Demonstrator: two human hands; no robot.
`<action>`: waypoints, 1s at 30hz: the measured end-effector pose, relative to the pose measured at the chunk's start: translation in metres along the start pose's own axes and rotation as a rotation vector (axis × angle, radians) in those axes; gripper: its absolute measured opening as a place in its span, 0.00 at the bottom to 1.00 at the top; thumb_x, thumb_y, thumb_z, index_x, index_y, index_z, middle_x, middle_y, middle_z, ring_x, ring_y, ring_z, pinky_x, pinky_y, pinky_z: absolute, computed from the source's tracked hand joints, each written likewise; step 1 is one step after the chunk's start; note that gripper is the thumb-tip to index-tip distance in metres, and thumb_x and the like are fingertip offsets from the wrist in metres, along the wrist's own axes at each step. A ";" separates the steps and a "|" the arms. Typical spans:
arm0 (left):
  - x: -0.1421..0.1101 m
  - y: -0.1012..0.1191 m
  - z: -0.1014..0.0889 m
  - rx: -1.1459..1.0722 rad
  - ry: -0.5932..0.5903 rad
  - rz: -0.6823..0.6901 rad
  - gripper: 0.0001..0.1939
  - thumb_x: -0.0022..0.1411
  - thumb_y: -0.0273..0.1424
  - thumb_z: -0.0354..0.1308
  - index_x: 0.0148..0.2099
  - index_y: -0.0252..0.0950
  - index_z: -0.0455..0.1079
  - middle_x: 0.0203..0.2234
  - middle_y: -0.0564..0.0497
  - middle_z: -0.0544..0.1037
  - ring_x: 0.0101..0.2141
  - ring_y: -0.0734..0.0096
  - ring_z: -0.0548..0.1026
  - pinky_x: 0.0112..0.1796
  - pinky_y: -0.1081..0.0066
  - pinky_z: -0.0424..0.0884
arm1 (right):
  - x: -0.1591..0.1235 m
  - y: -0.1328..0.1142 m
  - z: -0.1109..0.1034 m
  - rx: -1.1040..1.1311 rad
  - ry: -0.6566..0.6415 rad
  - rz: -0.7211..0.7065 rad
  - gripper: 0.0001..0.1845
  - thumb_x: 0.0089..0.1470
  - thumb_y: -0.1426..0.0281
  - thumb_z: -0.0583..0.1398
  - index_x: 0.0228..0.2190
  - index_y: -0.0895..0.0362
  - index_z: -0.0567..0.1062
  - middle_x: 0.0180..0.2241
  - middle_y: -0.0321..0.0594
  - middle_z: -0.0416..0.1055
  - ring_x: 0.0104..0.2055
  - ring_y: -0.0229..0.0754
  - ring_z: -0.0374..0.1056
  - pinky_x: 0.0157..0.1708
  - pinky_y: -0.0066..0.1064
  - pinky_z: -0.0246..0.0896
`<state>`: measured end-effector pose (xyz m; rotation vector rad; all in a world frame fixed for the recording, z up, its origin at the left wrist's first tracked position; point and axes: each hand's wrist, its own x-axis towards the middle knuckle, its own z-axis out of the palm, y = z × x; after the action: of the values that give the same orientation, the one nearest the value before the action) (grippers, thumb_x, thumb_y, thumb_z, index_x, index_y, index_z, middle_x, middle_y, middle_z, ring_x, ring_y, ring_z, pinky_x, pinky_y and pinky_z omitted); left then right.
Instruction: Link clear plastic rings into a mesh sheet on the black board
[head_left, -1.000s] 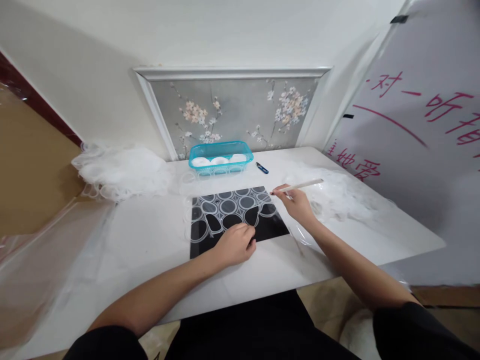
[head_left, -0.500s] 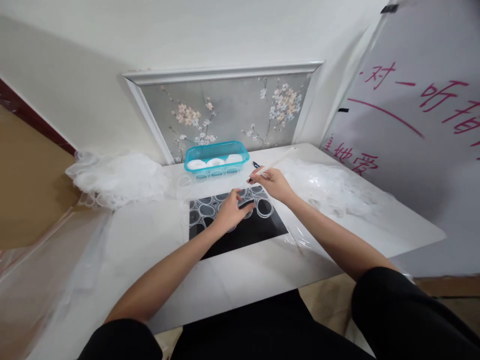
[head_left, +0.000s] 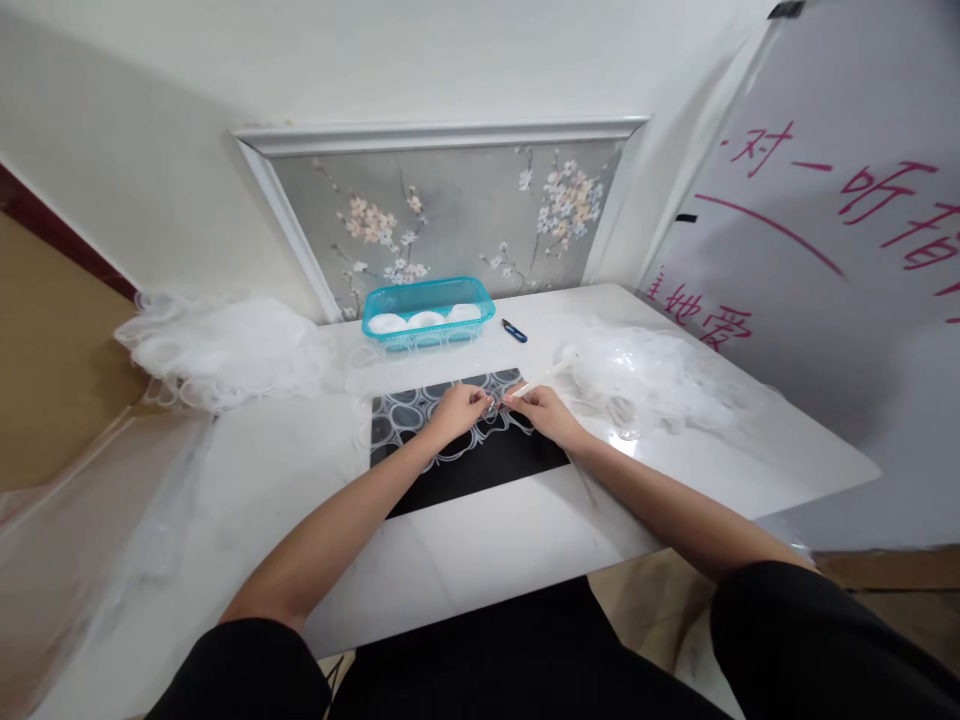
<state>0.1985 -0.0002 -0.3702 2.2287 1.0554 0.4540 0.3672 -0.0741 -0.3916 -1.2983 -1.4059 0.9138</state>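
Observation:
A black mat (head_left: 480, 465) lies on the white table (head_left: 465, 560), with several clear plastic rings (head_left: 405, 412) joined in a sheet across its far half. My left hand (head_left: 459, 411) rests on the rings with its fingers pinched together on one of them. My right hand (head_left: 541, 410) is closed round a thin white stick (head_left: 541, 379), whose near end meets the left fingertips over the mat.
A turquoise basket (head_left: 428, 300) with white round pieces stands at the back, a small blue clipper (head_left: 514, 331) beside it. Heaps of clear plastic rings lie at the back left (head_left: 217, 345) and right (head_left: 652, 375). A lettered board (head_left: 817, 260) leans at the right.
My right hand came down from near the basket to the mat, bringing the stick's end to my left fingers. My left hand slid slightly forward and pinched a ring. The view shifted a little.

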 end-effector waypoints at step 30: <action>-0.010 0.008 -0.003 -0.272 -0.032 0.134 0.16 0.60 0.41 0.54 0.30 0.33 0.71 0.25 0.52 0.74 0.28 0.71 0.70 0.31 0.73 0.64 | -0.023 -0.034 -0.027 -0.115 0.002 -0.016 0.19 0.51 0.54 0.59 0.31 0.57 0.78 0.29 0.39 0.74 0.33 0.43 0.69 0.36 0.34 0.62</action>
<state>0.1955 -0.0111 -0.3634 2.0627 0.7800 0.5803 0.3837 -0.1040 -0.3567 -1.3709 -1.4839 0.8308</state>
